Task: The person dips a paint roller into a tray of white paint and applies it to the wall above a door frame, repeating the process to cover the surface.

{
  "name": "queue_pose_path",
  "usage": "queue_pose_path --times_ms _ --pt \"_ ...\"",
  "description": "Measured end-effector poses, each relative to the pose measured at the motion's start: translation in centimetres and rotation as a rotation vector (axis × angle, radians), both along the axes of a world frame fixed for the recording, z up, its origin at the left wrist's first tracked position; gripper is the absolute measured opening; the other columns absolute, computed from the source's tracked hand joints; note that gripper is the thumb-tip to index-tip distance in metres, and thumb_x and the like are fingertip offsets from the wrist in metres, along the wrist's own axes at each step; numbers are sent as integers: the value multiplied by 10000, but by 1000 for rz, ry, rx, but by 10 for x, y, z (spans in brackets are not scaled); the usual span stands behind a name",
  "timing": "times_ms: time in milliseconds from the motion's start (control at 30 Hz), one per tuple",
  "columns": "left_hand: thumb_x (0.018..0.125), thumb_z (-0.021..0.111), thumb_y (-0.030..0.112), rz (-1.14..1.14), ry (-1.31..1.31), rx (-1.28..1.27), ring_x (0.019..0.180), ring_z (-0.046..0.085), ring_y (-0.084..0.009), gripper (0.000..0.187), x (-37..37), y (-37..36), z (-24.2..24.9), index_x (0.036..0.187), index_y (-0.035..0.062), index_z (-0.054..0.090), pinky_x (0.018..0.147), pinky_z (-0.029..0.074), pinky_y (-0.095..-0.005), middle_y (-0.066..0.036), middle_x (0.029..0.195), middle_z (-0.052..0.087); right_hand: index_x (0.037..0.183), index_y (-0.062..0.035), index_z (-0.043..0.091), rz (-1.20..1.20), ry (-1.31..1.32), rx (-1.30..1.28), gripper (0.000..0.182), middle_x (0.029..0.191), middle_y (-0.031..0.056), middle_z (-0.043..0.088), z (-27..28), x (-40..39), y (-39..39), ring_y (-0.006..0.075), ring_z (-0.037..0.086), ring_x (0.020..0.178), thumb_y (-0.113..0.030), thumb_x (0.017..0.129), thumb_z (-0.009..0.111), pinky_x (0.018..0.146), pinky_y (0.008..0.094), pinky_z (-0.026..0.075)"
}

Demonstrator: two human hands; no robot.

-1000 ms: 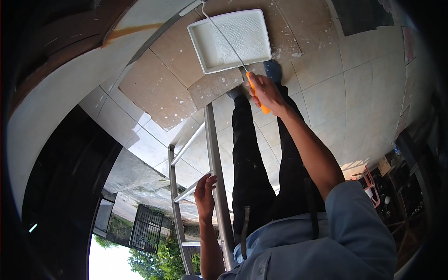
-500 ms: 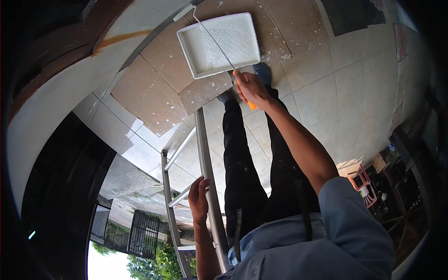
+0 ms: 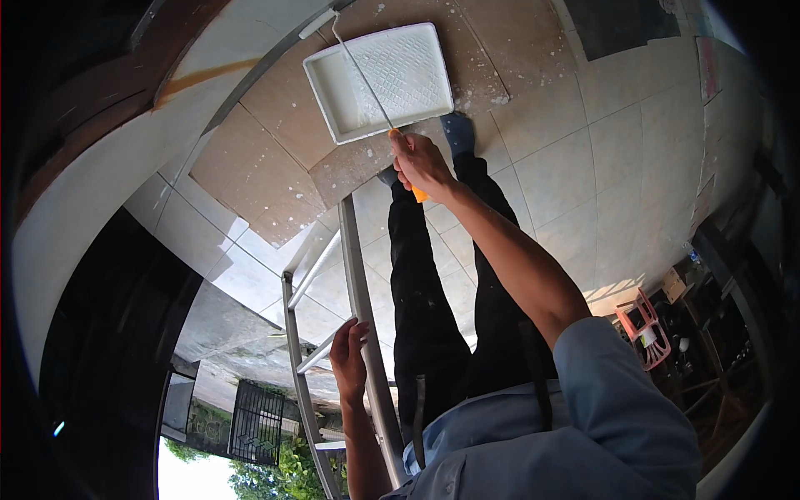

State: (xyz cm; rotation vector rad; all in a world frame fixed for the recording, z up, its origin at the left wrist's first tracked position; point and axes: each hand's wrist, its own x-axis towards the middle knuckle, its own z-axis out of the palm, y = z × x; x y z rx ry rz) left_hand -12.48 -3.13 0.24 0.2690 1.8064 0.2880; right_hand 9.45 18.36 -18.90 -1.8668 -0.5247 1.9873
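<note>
Tiled floor (image 3: 546,158). At eleven o'clock: paint roller (image 3: 363,81), white-sleeved, orange-handled; crosses before white tray (image 3: 417,67). Wrapped round handle (image 3: 419,195): fingers of right hand (image 3: 423,163). At seven: left hand (image 3: 348,358), fingers bent beside ladder (image 3: 357,279), contact unclear.

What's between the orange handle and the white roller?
In the head view, a thin metal rod joins the orange handle to the white roller, with the white tray behind part of it.

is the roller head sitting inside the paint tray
No, the white roller head shows outside the paint tray, past its rim, while the right hand grips the orange handle.
</note>
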Motion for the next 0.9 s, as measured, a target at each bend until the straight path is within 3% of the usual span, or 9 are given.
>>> queue_pose_path --times_ms 167,367,633,767,900 --pt "1015 492 272 -37 -1 -29 1033 650 -237 405 0 -4 -3 1250 -53 544 879 521 -357 -168 1117 671 845 -48 476 7 5 -11 473 563 3 434 29 -1 -50 84 430 394 -494 1003 460 345 254 363" --pt "1016 494 271 -41 -1 -10 1036 650 -235 401 2 -2 -3 1245 -53 547 883 520 -352 -171 1115 670 828 -51 481 76 -69 -5 448 597 10 471 -4 2 -4 91 467 429 -465 1000 479 393 254 414" --pt "1015 503 274 -60 14 -34 1034 646 -223 401 2 -2 0 1249 -48 551 880 517 -350 -169 1120 670 896 -52 496 43 45 -58 407 598 -13 440 48 6 -43 59 439 427 -446 998 506 372 228 377" --pt "1010 508 283 -38 -2 -19 1037 640 -227 411 5 -1 -1 1254 -46 550 892 510 -351 -166 1118 668 896 -48 500 59 -77 28 387 578 -7 440 20 3 -27 71 444 430 -423 985 532 387 248 398" --pt "1014 500 289 -40 -16 -2 1041 638 -229 417 6 -5 0 1253 -48 548 894 507 -352 -168 1116 667 883 -55 492 24 -29 -23 378 581 -7 444 25 -2 -10 73 445 431 -417 979 543 391 252 398"
